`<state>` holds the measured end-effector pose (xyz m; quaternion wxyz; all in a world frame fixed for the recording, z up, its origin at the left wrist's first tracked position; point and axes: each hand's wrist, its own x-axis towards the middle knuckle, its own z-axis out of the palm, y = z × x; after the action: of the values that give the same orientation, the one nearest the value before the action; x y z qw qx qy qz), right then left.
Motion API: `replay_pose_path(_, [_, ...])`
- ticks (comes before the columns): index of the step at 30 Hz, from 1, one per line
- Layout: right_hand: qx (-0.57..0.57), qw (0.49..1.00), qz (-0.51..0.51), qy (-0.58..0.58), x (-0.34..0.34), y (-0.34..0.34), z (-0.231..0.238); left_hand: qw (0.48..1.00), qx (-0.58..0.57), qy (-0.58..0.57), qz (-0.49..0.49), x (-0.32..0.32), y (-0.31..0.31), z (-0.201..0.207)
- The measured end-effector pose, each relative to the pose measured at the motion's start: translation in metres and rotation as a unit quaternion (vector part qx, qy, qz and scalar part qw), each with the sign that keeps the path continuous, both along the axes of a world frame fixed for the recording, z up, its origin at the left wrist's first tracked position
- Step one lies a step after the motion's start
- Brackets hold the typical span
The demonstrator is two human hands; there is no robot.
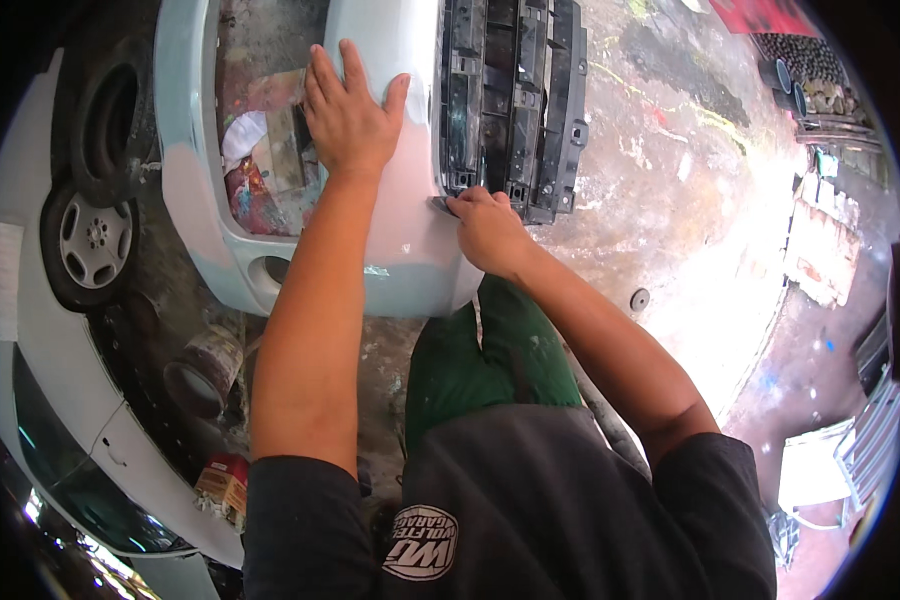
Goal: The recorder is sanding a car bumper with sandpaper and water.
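A car bumper (402, 215), pale blue-grey with pinkish patches, stands in front of me. My left hand (355, 125) lies on its upper face with the fingers spread and thumb out, holding nothing. At the bumper's right edge, my right hand (490, 228) is closed in a pinch on a small dark flat piece (442, 205), perhaps sandpaper, which touches the painted surface. A black plastic grille (520, 110) runs along that edge, just beyond my right fingers. The curled fingers hide most of the dark piece.
At left are a wheel (97, 240), a loose tyre (110, 115) and a pale car (135, 435). A bucket (198, 380) and a red-and-tan box (223, 482) stand nearby. A small grey disc (640, 299) lies on the stained floor, with a white panel (816, 468) farther right.
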<state>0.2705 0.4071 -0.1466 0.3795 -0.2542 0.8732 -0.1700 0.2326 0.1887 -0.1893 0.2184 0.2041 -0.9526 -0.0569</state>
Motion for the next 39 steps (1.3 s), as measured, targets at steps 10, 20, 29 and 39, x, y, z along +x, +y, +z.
replay_pose_path(10, [-0.009,0.998,0.059,-0.001,-0.002,0.004,-0.010,1.000,0.009,-0.021,0.005,0.001,0.000,0.004])
replay_pose_path(20, [-0.048,0.998,0.051,0.001,-0.001,0.035,-0.002,1.000,0.011,-0.019,-0.005,0.000,0.000,0.008])
replay_pose_path(29, [-0.139,0.987,0.070,0.024,-0.008,0.053,-0.013,1.000,-0.002,-0.022,-0.010,0.001,0.000,0.009])
replay_pose_path(39, [-0.132,0.990,-0.052,-0.025,0.008,0.024,-0.007,1.000,0.014,-0.023,-0.012,0.002,0.000,0.006])
